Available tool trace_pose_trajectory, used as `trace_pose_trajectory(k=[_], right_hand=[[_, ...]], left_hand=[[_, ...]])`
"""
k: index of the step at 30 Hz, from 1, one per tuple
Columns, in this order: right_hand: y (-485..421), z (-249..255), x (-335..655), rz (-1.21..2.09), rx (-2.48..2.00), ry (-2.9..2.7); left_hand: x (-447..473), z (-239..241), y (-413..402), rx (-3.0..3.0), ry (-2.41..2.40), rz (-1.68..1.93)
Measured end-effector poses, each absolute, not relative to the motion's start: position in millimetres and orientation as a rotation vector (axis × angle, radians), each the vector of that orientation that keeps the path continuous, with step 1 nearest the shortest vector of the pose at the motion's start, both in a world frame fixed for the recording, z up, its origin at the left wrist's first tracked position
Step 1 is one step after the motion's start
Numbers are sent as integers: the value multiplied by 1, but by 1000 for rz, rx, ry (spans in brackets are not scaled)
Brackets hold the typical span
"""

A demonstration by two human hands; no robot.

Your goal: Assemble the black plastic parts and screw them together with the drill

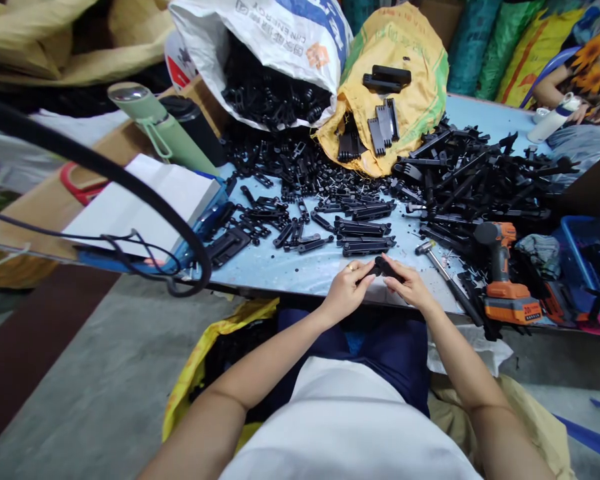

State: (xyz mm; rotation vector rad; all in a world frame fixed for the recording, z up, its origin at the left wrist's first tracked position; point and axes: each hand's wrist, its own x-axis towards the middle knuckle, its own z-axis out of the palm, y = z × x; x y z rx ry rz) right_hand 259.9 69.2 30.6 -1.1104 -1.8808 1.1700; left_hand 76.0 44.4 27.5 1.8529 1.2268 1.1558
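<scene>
At the front edge of the blue table (300,277), my left hand (347,288) and my right hand (409,285) meet around small black plastic parts (381,267). Both hands have their fingers closed on these parts, one from each side. Fingers hide much of the pieces, so whether they are joined I cannot tell. Just beyond lies a stack of black folding arm pieces (365,237), set side by side. Loose black links (305,241) lie to the left of that stack. A hammer (447,277) rests to the right of my right hand.
An orange cordless drill (510,303) stands at right, beside a blue basket (587,260). Heaped black parts (470,173) cover the back right. A white sack (280,50) and a yellow sack (400,60) spill parts. A green flask (165,127) leans at left; another person's arm (550,90) shows far right.
</scene>
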Motion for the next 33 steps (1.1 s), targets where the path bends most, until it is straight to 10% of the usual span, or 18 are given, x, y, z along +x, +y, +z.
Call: trace_pose_trajectory(k=[11, 22, 33], right_hand=[[44, 23, 236, 829, -1174, -1878], [164, 68, 293, -74, -1892, -2096], [222, 128, 346, -117, -1761, -2146]], left_hand=[[98, 26, 44, 1760, 1247, 1503], [88, -4, 44, 2377, 1361, 744], [81, 11, 58, 2439, 1468, 417]])
